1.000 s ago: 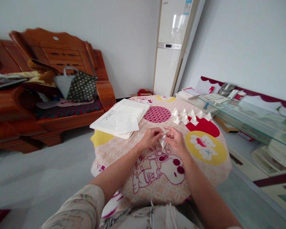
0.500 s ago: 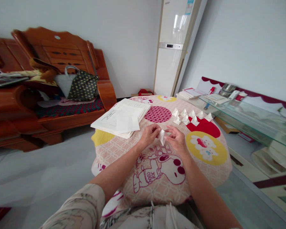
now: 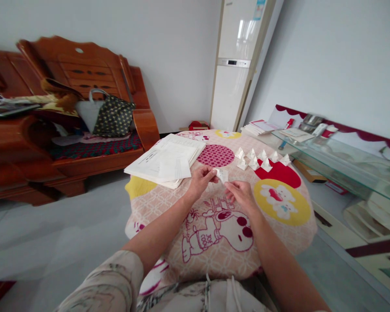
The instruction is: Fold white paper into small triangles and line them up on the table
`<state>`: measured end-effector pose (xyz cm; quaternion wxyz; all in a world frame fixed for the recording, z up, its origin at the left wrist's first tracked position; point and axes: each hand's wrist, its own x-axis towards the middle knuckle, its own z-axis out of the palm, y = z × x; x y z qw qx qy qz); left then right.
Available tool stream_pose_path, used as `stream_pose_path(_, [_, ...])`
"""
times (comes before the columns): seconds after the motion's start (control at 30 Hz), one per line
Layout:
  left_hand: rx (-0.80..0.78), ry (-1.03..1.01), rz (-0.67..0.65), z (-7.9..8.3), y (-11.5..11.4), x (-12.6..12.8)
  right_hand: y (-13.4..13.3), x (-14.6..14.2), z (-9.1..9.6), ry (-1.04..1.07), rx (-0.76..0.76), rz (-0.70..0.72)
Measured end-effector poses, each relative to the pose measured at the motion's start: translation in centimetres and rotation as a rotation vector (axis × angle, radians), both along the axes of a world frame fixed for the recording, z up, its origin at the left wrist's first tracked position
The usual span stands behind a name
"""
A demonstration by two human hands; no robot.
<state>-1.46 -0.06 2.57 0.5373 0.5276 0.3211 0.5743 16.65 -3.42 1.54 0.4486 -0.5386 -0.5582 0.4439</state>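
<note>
My left hand pinches a small folded white paper piece just above the cartoon-printed cloth that covers the round table. My right hand sits right below the piece with its fingers curled, fingertips close to its lower edge; whether they touch it is unclear. Several finished folded paper pieces stand in a cluster farther back on the table, to the right of my hands. A stack of white paper sheets lies at the table's back left.
A wooden sofa with a dark patterned bag stands to the left. A tall white air conditioner stands in the corner. A glass-topped cabinet with cups and papers runs along the right wall.
My left hand has lifted the folded paper piece up and slightly away. My right hand has dropped a little below it and loosened its grip.
</note>
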Motion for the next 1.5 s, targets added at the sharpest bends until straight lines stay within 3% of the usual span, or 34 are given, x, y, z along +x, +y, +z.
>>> stream_pose_path(0.4, [0.066, 0.089, -0.005, 0.3, -0.2, -0.5, -0.3, -0.1, 0.2, -0.011, -0.02, 0.124])
stream_pose_path(0.63, [0.238, 0.388, -0.149, 1.0, -0.6, -0.9, -0.1, 0.2, 0.2, -0.017, 0.02, 0.081])
stream_pose_path(0.83, [0.138, 0.534, -0.2, 0.6, -0.1, -1.9, -0.4, 0.1, 0.5, -0.087, 0.019, 0.125])
stream_pose_path(1.1, [0.157, 0.489, -0.21, 0.5, 0.1, -2.0, -0.3, 0.0, 0.1, -0.029, -0.029, 0.189])
stream_pose_path(1.3, [0.31, 0.408, -0.002, 0.8, 0.4, -2.3, -0.7, 0.0, 0.6, 0.161, 0.037, 0.13])
stream_pose_path(1.5, [0.121, 0.186, -0.276, 0.6, 0.2, -2.0, -0.6, 0.0, 0.6, 0.173, 0.018, 0.156])
